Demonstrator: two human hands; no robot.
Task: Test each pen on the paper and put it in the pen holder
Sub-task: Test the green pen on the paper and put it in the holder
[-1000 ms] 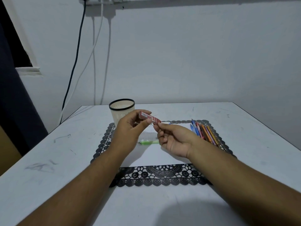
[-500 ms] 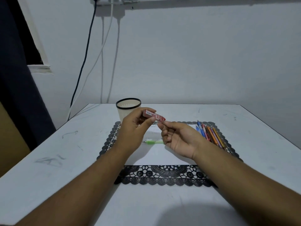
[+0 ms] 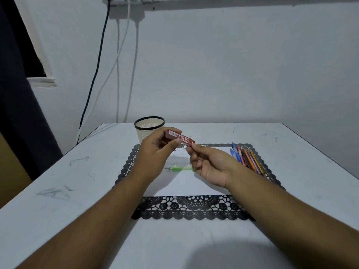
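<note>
The left hand (image 3: 155, 152) pinches a small red case (image 3: 179, 137) between thumb and fingers above the paper (image 3: 186, 183); the right hand (image 3: 208, 166) pinches at the case's right end. A green pen (image 3: 179, 168) lies on the paper, more pens (image 3: 247, 159) rest just right, and the pen holder (image 3: 148, 127) stands behind on the white surface (image 3: 77, 191).

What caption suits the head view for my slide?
Both hands, left and right, hold a red lead case above paper, pen holder behind.
</note>
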